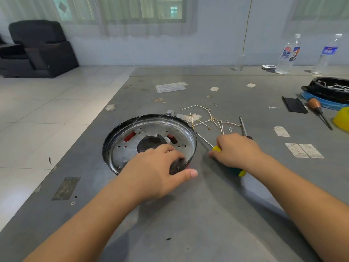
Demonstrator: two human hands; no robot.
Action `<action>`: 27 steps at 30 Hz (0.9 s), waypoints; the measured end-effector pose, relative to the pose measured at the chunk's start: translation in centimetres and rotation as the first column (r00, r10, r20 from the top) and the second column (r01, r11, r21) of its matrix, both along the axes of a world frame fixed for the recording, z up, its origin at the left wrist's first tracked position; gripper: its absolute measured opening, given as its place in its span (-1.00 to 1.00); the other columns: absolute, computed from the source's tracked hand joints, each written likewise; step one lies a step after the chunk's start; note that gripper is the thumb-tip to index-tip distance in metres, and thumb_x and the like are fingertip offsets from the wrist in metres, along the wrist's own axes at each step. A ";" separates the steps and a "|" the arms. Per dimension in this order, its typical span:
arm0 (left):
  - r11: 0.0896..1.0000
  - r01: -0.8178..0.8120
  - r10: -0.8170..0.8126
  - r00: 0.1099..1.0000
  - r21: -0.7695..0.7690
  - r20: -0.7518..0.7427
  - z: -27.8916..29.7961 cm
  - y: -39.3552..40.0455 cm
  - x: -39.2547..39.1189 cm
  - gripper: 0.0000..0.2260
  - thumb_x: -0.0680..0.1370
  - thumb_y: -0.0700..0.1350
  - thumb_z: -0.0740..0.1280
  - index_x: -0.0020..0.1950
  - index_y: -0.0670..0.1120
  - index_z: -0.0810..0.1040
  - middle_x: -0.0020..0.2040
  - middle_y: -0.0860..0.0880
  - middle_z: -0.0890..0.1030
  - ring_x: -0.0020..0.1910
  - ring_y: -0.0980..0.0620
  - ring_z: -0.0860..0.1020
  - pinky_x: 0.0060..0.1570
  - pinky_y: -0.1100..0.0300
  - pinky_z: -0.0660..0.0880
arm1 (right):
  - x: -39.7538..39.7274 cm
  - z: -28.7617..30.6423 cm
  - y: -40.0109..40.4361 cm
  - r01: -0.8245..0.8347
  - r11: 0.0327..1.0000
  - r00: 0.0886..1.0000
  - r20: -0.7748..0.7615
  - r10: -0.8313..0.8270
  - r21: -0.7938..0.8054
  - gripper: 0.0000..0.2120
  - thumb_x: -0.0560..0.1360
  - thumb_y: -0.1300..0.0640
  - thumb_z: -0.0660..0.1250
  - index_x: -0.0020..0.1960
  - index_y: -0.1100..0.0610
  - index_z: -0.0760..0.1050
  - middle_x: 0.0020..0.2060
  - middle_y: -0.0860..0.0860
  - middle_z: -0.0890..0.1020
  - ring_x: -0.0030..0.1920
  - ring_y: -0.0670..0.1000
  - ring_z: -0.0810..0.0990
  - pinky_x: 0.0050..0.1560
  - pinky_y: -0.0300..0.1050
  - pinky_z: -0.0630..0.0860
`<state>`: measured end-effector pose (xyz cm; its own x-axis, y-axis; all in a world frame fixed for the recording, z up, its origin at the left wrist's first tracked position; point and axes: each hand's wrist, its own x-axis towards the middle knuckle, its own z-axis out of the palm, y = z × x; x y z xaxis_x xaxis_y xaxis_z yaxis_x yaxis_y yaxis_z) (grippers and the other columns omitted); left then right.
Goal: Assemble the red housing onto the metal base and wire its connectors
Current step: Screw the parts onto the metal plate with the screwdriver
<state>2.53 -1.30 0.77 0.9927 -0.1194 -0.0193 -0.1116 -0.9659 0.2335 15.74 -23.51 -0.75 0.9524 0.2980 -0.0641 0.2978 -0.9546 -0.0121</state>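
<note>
A round metal base point(151, 129) with a black rim lies on the grey table. Red housing point(130, 136) shows through two slots in the plate, and a dark round part point(149, 145) sits at its middle. My left hand point(156, 171) grips the near right rim, fingers inside the dish and thumb outside. My right hand point(236, 150) is curled round a yellow and green screwdriver point(217, 148) just right of the base; its shaft points toward the rim. White wires with connectors point(209, 118) lie loose behind my right hand.
A second screwdriver point(244, 127) lies by the wires. At the right are a wooden-handled awl point(319, 112), a black strip point(293, 104), a yellow object point(342, 119) and a black housing on a blue lid point(328, 91). Bottles point(288, 55) stand at the back. The table's left edge drops to tiled floor.
</note>
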 end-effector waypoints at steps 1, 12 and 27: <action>1.000 0.001 -0.001 1.000 0.031 0.002 0.0 -0.1 -0.1 -0.35 0.47 0.57 0.00 0.46 0.31 0.38 0.50 0.24 0.35 0.37 0.02 0.46 0.32 0.03 0.43 | -0.1 -0.2 0.2 0.000 1.000 1.000 0.023 0.001 -0.019 -0.63 0.53 -0.30 0.25 -0.04 0.01 0.42 -0.09 0.05 0.47 0.05 0.22 0.57 -0.11 0.00 0.43; 0.991 0.135 -0.134 0.987 -0.003 -0.084 1.1 3.0 -0.2 -0.60 0.59 0.28 0.30 0.44 0.38 0.43 0.52 0.36 0.29 0.44 0.24 0.38 0.29 0.31 0.35 | 0.1 0.3 -0.5 -0.014 0.998 1.000 -0.026 0.016 0.065 -0.50 0.40 -0.46 0.30 0.05 -0.07 0.44 -0.04 -0.06 0.55 0.05 0.08 0.54 -0.02 0.02 0.54; 0.993 0.119 -0.122 0.957 -0.027 -0.264 2.8 11.7 -1.5 -0.53 0.58 -0.15 0.43 0.07 0.52 0.57 0.25 0.76 0.25 0.56 0.44 0.01 0.61 0.06 -0.11 | -0.7 1.0 4.0 -0.577 0.774 0.816 0.224 0.533 0.260 -0.71 0.51 -0.07 0.42 0.23 -0.13 0.62 0.03 -0.04 0.55 0.01 -0.01 0.59 0.05 0.00 0.54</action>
<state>1.03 10.36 3.55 0.9305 -0.2392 -0.2773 -0.1597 -0.9465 0.2803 15.03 -19.47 0.21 0.6075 0.7601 0.2307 0.7942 -0.5763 -0.1926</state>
